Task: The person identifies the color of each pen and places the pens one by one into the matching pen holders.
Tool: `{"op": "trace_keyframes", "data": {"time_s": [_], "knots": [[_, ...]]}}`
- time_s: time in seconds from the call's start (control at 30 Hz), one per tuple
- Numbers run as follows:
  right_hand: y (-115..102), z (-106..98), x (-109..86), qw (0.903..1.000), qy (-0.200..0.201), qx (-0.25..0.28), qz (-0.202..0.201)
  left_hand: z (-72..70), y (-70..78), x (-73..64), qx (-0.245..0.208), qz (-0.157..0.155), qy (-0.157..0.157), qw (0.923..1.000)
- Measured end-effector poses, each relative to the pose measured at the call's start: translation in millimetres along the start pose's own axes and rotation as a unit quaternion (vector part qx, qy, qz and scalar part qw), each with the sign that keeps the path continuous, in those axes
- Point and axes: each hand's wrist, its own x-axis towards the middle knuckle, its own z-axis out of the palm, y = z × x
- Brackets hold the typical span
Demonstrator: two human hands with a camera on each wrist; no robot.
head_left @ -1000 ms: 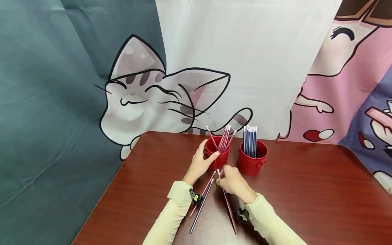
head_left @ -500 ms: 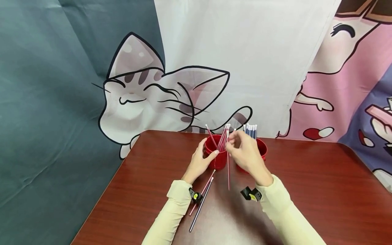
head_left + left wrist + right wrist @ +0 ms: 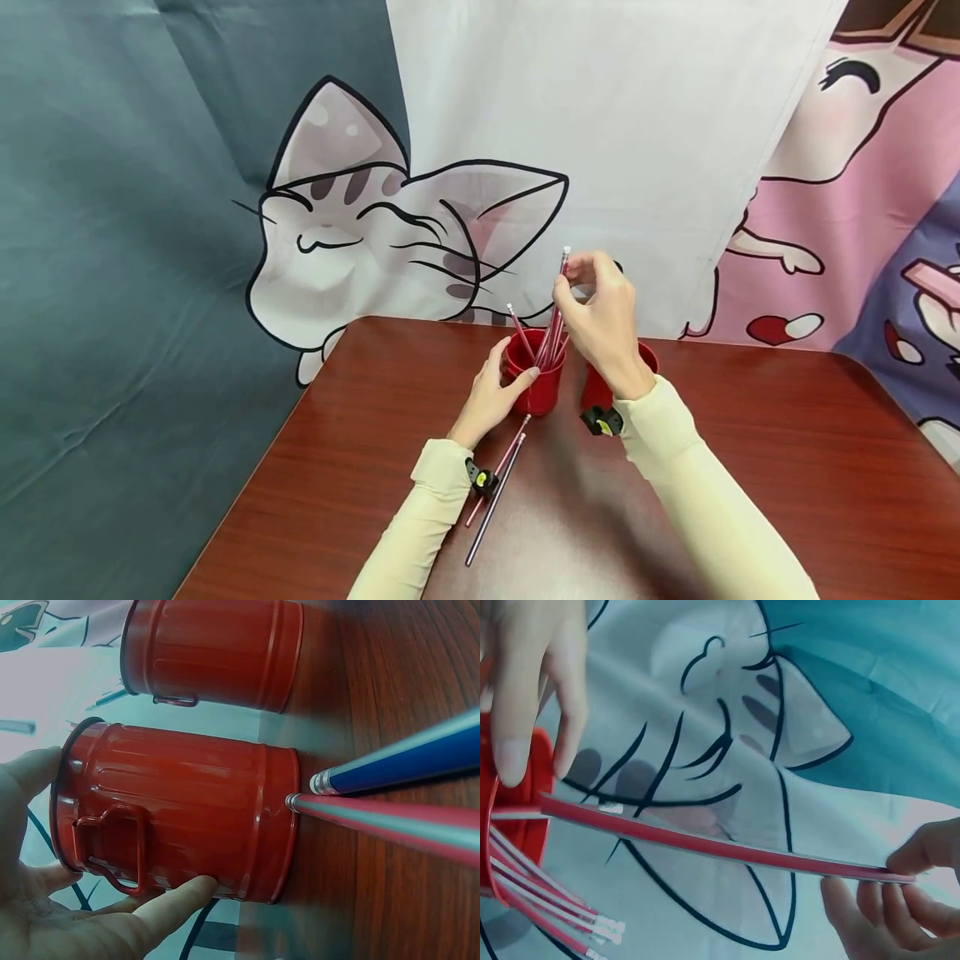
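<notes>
My left hand [image 3: 491, 396] holds the left red bucket [image 3: 538, 393] at its side, thumb at the rim and fingers around the wall. Above this bucket, my right hand [image 3: 603, 317] pinches a red pencil [image 3: 705, 841] near its white eraser end. The pencil hangs with its lower tip close to the bucket's mouth; whether it is inside the rim I cannot tell. Several red pencils [image 3: 547, 900] lean in that bucket, white erasers up. On the table near my left wrist lie a dark blue pencil [image 3: 420, 757] and another red pencil [image 3: 390, 821], side by side.
A second red bucket [image 3: 596, 392] stands just to the right, partly behind my right hand, which hides its blue pencils in the head view. The brown table [image 3: 750, 433] ends at a printed cat backdrop [image 3: 480, 100].
My right hand has picked up a red pencil from the table, raised it and brought it upright over the left bucket. My left hand has stayed on the bucket.
</notes>
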Motion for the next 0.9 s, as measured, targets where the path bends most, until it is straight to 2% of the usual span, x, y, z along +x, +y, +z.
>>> {"op": "trace_keyframes", "data": {"time_s": [0.1, 0.23, 0.43, 0.9], "knots": [[5.8, 4.4, -0.8, 0.9999, 0.008, 0.007, -0.001, 0.4, -0.5, -0.1, -0.003, 0.003, -0.002, 1.0000], [18.8, 12.0, -8.0, 0.9999, -0.002, -0.008, 0.009, 1.0, -1.5, 0.9, -0.003, 0.004, 0.000, 1.0000], [38.6, 21.9, -25.4, 0.9993, -0.017, -0.027, 0.022, 1.3, -2.3, 2.3, 0.003, 0.001, 0.001, 1.0000], [64.5, 37.2, -65.9, 0.9954, -0.066, -0.016, 0.067, 0.1, -2.4, 0.7, 0.003, 0.001, 0.000, 1.0000]]}}
